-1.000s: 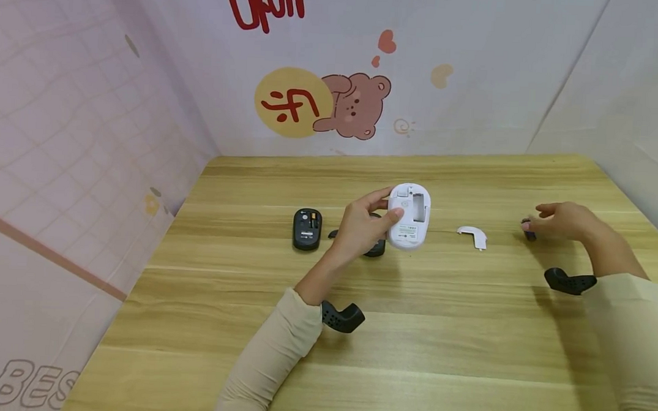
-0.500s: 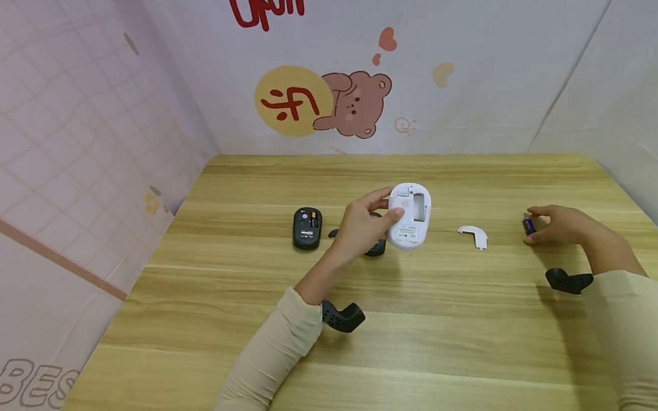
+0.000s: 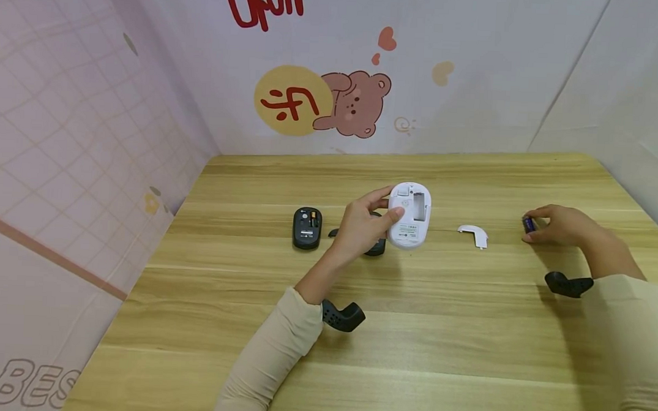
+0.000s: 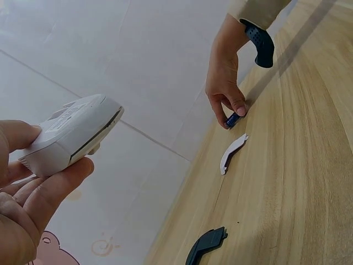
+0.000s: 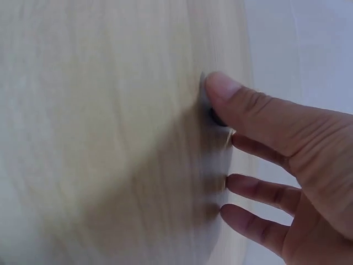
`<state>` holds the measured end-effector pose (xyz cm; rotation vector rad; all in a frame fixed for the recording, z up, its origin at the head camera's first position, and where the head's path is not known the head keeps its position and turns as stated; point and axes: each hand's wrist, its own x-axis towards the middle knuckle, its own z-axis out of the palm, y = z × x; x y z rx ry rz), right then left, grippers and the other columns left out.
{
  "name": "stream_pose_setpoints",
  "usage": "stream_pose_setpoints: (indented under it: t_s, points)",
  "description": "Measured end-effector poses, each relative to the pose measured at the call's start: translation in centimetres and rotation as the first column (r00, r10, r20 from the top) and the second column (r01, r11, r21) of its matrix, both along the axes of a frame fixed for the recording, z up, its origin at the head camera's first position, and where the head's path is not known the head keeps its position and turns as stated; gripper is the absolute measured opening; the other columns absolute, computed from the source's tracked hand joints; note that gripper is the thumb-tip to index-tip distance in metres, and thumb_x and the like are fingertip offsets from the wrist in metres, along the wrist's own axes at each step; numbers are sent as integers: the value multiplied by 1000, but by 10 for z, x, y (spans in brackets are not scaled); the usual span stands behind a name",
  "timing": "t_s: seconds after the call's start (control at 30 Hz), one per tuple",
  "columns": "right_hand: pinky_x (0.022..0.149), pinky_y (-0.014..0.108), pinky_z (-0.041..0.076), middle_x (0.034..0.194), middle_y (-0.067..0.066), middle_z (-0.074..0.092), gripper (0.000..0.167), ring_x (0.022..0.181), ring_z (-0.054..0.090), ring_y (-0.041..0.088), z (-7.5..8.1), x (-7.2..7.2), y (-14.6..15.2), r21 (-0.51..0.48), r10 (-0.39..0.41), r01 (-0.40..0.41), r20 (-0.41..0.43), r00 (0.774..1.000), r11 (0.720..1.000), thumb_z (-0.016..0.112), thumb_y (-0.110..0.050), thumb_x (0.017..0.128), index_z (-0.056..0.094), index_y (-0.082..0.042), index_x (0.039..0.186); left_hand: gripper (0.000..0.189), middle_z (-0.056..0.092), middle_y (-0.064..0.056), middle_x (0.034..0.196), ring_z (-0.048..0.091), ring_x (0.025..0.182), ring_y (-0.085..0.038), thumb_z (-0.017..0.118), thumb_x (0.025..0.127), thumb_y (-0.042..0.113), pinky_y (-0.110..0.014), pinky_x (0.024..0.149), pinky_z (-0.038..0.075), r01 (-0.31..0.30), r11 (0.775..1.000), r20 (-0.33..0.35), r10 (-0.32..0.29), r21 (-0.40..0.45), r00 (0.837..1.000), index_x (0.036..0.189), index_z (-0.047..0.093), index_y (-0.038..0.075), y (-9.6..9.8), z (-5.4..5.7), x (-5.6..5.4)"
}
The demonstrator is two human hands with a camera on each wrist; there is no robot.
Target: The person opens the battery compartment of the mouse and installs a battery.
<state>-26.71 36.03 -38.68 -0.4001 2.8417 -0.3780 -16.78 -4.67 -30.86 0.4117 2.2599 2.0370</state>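
My left hand (image 3: 355, 228) holds a white computer mouse (image 3: 408, 233) above the table, its underside facing up and its battery bay uncovered. In the left wrist view the white mouse (image 4: 69, 130) is seen from its side, between thumb and fingers. Far to the right, my right hand (image 3: 567, 225) pinches a small dark-blue battery (image 3: 529, 224) at the table surface. The left wrist view also shows this battery (image 4: 233, 120) between thumb and finger. In the right wrist view my right hand (image 5: 287, 165) covers most of it. A curved white battery cover (image 3: 475, 234) lies between the hands.
A black mouse (image 3: 307, 235) lies upside down on the wooden table (image 3: 411, 338), a battery visible in its bay. Black parts (image 3: 375, 249) lie partly hidden behind my left hand. The left wrist view shows a curved black piece (image 4: 207, 245). A printed cloth wall (image 3: 476, 114) stands behind.
My right hand's thumb and fingers have come around the battery, which has turned slightly and shows its blue side. My left hand and the white mouse have stayed almost still.
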Motion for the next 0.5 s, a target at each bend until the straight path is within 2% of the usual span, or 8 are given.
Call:
stream_pose_setpoints:
  t_s: [0.17,0.27,0.4,0.5]
  points:
    - [80,61,39,116,40,48,80,100,47,55,0,2,-3,-41,-30,29,-11,999,999,67,-46,81,41,11,131,45,60,-21,109,56,65,-12,60,89,1,-40,68,55,-8,1000,2,8,1,1000,132,49,0,1,2,1]
    - [81,58,40,116,36,51,77,102,49,51,1,3,-7,-92,-32,31,-16,999,995,67,-42,83,39,12,132,45,60,-22,109,56,64,-12,60,89,1,-40,68,55,-9,1000,-2,9,0,1000,132,49,-1,2,2,1]
    - [83,56,40,114,32,55,73,105,49,49,2,4,-14,-162,-40,38,-12,999,986,66,-36,86,37,12,133,46,59,-21,112,56,64,-12,61,89,3,-40,67,55,-1,1000,2,1,5,1000,133,48,2,2,-12,-10]
    - [82,56,41,111,31,57,73,104,49,50,2,4,-19,-197,-43,40,-8,999,979,65,-36,86,36,11,134,47,60,-18,112,58,65,-12,62,89,5,-36,65,56,6,1000,7,-6,19,1000,134,49,5,3,-23,-19]
